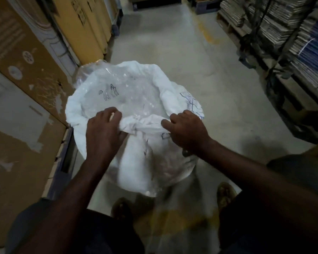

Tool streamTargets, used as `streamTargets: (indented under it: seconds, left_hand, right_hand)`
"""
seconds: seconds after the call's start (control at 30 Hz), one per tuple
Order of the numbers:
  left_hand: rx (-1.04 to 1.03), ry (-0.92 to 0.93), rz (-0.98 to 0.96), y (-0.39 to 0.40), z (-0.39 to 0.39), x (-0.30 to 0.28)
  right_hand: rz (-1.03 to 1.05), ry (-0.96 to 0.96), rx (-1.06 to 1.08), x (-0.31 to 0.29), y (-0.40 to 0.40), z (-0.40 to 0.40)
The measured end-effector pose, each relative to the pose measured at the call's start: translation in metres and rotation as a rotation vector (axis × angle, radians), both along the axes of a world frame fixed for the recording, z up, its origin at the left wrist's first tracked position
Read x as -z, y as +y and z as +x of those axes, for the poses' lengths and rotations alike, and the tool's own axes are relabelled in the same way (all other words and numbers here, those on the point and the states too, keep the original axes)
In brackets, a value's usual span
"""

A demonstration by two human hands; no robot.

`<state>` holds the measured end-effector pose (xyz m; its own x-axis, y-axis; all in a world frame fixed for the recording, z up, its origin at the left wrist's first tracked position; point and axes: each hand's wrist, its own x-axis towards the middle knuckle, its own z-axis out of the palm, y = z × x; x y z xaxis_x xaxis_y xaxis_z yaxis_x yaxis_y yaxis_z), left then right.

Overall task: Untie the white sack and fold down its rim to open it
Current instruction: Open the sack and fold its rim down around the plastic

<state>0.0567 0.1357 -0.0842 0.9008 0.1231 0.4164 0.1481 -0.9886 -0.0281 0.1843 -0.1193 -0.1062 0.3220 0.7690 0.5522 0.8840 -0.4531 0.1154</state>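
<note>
Nearest the camera, the person's forearms reach down to the white sack (pixel 136 110), which stands on the concrete floor (pixel 200 74) beside cardboard boxes (pixel 26 74). It looks soft, light and crinkly, with a slippery clear liner (pixel 128 88). The left hand (pixel 103 132) and right hand (pixel 187 131) both pinch the near rim, the best place to grip.

You're looking at a white sack (pixel 106 85) showing blue scribbles, brown cardboard boxes (pixel 22 57) standing left, grey floor (pixel 173 43) stretching far.
</note>
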Motion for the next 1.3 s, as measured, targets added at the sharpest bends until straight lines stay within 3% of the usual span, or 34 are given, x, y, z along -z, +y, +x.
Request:
streamTargets:
  seconds: [0.17,0.37,0.47,0.63,0.77,0.83,0.9,1.03,1.17,1.3]
  left_hand:
    - [0.299,0.255,-0.088,-0.033,-0.027,-0.005]
    - [0.288,0.539,-0.589,-0.051,-0.036,-0.005]
    - [0.24,0.431,-0.793,-0.06,-0.031,-0.007]
    - [0.092,0.239,-0.405,-0.093,-0.019,0.012]
    - [0.033,0.12,-0.164,-0.095,-0.022,0.02]
    - [0.084,0.036,-0.03,-0.093,-0.025,0.019]
    - [0.175,-0.066,0.082,-0.096,-0.025,0.022]
    - [0.29,-0.067,0.081,-0.106,-0.036,0.031]
    - [0.275,0.039,-0.136,-0.112,-0.044,0.029]
    - [0.271,0.159,-0.549,-0.118,-0.047,0.026]
  right_hand:
    - [0.177,-0.001,-0.037,-0.016,0.025,-0.003]
    - [0.063,0.141,0.004,-0.004,0.023,-0.015]
    - [0.018,0.239,0.077,-0.006,0.016,-0.024]
    - [-0.061,0.489,0.091,-0.003,0.003,-0.045]
    - [-0.271,0.84,-0.137,-0.005,-0.019,-0.025]
    - [-0.414,0.79,-0.134,-0.008,-0.024,-0.011]
    - [-0.385,0.62,-0.06,-0.013,-0.021,-0.001]
    - [-0.323,0.196,-0.097,-0.013,-0.011,0.012]
    - [-0.319,-0.012,-0.243,0.007,-0.008,0.014]
    - [-0.21,0.096,-0.243,0.009,-0.005,0.018]
